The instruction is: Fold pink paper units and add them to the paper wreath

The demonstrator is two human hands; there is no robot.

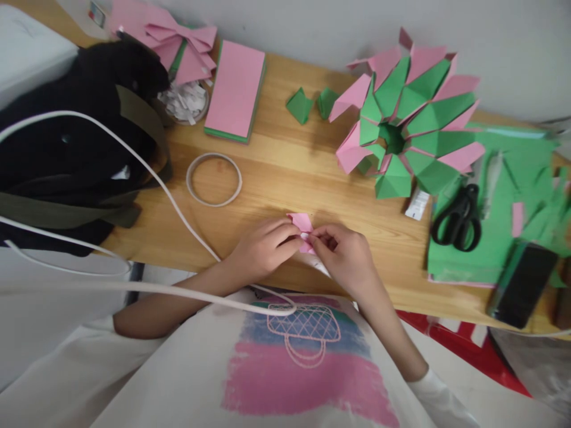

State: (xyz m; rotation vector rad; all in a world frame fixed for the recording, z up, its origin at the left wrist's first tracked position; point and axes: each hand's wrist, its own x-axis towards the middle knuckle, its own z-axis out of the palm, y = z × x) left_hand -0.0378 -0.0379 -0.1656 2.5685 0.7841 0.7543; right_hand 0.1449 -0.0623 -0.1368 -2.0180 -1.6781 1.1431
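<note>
Our left hand [263,249] and right hand [345,255] clamp a small folded pink paper piece [302,222], likely light, easily creased, best held by its edges.

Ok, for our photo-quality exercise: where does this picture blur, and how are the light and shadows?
Head view: the green scraps near the right edge look smeared; head view: light is soft, with a faint shadow beside the pink-and-green paper ring; head view: the small pink paper in the hands lacks crisp detail.
</note>
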